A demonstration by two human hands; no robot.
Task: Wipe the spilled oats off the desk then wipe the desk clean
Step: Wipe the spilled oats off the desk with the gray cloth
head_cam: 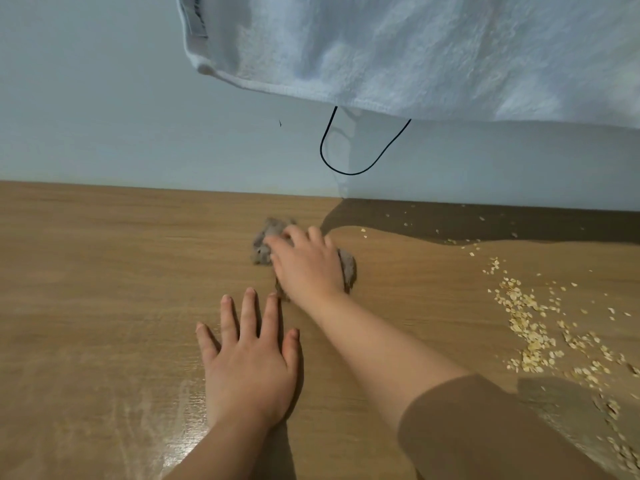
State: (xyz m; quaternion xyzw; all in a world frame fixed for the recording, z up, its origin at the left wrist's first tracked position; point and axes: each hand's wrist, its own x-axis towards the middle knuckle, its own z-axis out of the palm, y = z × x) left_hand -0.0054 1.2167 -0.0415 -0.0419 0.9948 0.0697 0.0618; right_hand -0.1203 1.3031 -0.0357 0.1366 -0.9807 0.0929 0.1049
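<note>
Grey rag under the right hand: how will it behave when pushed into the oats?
Probably floppy: the grey rag lies crumpled under the right hand. Likely light, bunching unless pressed flat. The oats look loose, so may scatter.

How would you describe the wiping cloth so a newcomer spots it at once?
Start at the wooden desk, near its back edge below the black cord loop hanging on the wall. There the right hand rests on a small crumpled grey cloth. It is the only fabric on the desk; the white towel hangs above, and the oats lie to its right.
</note>
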